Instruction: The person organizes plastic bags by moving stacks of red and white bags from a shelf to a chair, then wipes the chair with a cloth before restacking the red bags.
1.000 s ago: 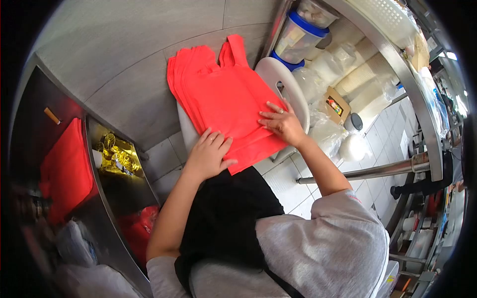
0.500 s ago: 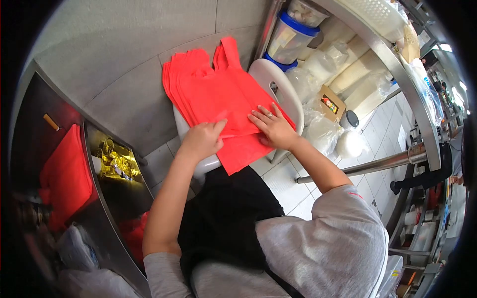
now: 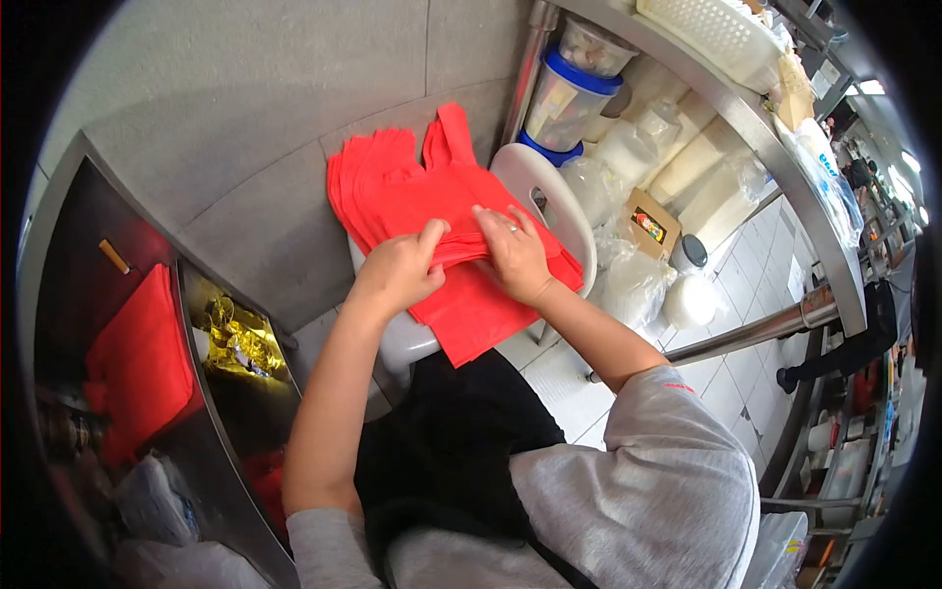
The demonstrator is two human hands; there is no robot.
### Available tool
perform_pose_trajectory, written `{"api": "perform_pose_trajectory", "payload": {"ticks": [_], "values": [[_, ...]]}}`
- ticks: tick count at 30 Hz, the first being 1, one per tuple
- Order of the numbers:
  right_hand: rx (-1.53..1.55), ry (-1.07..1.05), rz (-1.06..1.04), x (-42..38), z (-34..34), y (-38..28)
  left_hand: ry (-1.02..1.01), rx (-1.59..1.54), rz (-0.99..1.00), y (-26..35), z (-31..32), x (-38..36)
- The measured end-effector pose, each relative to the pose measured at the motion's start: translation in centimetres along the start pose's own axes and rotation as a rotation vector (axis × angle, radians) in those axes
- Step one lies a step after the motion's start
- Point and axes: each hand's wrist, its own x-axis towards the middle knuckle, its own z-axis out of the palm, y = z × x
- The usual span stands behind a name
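While both bare hands work at its near side, a layered stack of bright red fabric bags with cut-out handles (image 3: 412, 201) lies on a white plastic chair (image 3: 404, 339), handle ends pointing toward the grey tiled wall (image 3: 265, 177). Near edges of the upper layers are bent up into a ridge between the hands; a flat red panel (image 3: 476, 316) reaches out below it, over the seat's front edge.

Left hand (image 3: 397, 270): fingers curled, closed on the ridge at its left end, thumb low against the fabric. Right hand (image 3: 515, 257), ring on one finger: fingers bent over the ridge's right part, touching it; thumb hidden, so cannot tell whether they grip. Hands near each other, not touching.

Right of the chair, under a steel-edged table (image 3: 800, 182): clear tubs with blue lids (image 3: 567, 106), stacked; plastic-wrapped white containers (image 3: 721, 201); a brown cardboard box with a dark label (image 3: 650, 228). White perforated basket (image 3: 706, 34) on top of the table.

Left side: dark metal cabinet (image 3: 83, 211), folded red fabric (image 3: 147, 348) at it, crumpled gold foil (image 3: 240, 344) in the adjoining compartment. Wearer in grey short sleeves, black cloth (image 3: 451, 422) over the lap.
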Motion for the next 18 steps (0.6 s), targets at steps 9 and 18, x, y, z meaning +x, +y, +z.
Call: {"api": "perform_pose_trajectory", "payload": {"ticks": [9, 18], "values": [[-0.189, -0.038, -0.149, 0.7, 1.2, 0.1, 0.144, 0.151, 0.084, 0.3, 1.1, -1.8], [-0.125, 0.030, -0.121, 2.9, -1.0, -0.7, 0.527, -1.273, -0.725, -1.6, 8.7, -9.9]]}}
